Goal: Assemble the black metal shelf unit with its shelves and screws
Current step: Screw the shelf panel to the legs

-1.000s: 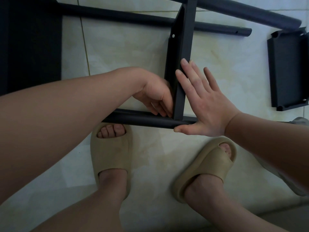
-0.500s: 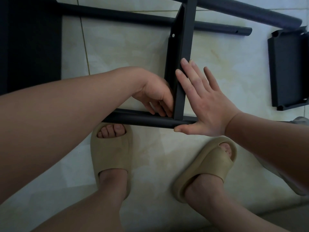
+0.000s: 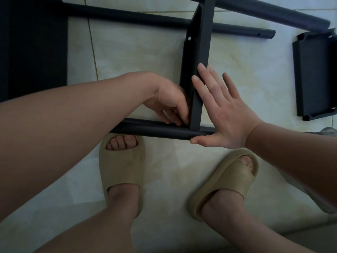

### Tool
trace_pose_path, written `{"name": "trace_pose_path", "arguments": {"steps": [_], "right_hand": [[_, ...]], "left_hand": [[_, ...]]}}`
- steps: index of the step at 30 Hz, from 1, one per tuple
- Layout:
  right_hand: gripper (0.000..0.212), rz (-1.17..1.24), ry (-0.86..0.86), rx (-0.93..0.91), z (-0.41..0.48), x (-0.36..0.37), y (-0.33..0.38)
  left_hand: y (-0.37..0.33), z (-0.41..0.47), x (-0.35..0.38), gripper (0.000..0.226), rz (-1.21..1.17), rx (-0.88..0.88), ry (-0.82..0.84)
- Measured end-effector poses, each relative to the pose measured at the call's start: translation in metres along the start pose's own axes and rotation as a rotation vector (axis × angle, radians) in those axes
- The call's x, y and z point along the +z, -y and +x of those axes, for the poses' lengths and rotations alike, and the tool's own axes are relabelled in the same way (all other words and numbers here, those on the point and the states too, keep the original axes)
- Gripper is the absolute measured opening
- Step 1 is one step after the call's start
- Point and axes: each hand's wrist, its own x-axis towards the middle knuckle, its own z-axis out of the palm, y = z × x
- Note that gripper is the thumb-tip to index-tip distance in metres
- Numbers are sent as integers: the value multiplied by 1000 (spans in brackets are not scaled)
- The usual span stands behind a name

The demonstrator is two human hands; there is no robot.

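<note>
Fingers [image 3: 179, 116] of the left hand [image 3: 169, 101] curl in where shelf [image 3: 200, 42] meets tube [image 3: 155, 129], can't tell what they've got; right hand [image 3: 226, 114] presses flat opposite.

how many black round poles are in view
3: near pole closest to the camera, middle pole beyond it, far pole at top right. More may be hidden.

The shelf panel [image 3: 198, 48] and the round tube [image 3: 155, 130] are presenting as black metal with a smooth, matt coating. The floor tiles [image 3: 138, 52] are showing a glossy, marbled cream glaze. The beige slippers [image 3: 121, 167] are appearing matt and foam-like.
</note>
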Motion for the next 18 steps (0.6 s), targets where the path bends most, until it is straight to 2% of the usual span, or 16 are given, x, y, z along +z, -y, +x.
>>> {"name": "trace_pose_path", "arguments": {"steps": [8,18], "right_hand": [[122,3,0,1,0,0,0],[122,1,0,2,0,0,0]], "left_hand": [[1,3,3,14,35,-16,16],[-1,0,0,22,7,7,13]]}}
